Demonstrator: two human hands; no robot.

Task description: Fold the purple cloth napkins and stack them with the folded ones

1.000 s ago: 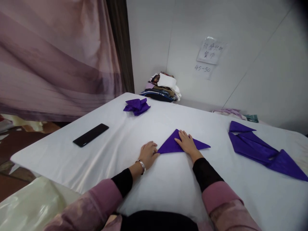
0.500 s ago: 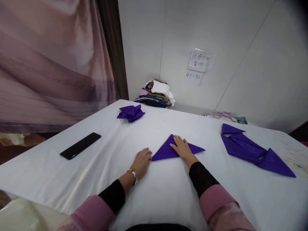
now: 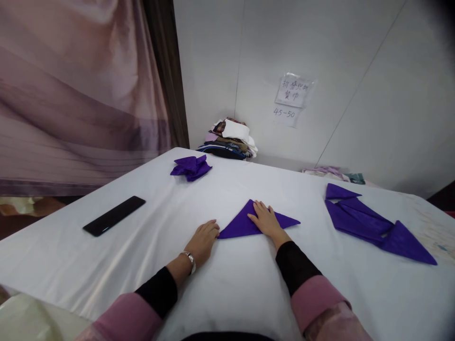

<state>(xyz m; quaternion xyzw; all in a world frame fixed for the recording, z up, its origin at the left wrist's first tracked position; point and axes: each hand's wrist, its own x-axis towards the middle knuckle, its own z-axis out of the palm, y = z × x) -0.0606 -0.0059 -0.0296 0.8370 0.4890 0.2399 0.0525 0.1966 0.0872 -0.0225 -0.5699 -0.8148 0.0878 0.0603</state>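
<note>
A purple cloth napkin (image 3: 239, 224), folded into a triangle, lies on the white-covered table in front of me. My right hand (image 3: 266, 219) rests flat on its middle, fingers stretched out toward the top point. At the triangle's left corner is my left hand (image 3: 202, 240), with its fingertips closed on the tip; the thumb side is partly hidden. The right corner of the cloth lies loose on the table.
A black phone-like slab (image 3: 114, 216) lies at left. Behind it sits a bunched purple napkin (image 3: 192, 167). More folded purple cloth (image 3: 366, 221) is at right. A clothes pile (image 3: 231, 138) stands beyond the far edge, below a wall sign (image 3: 292, 92).
My left hand has shifted slightly left, and the napkin's left corner has moved with it. The right hand stays flat on the cloth. The whole view has shifted a little.
</note>
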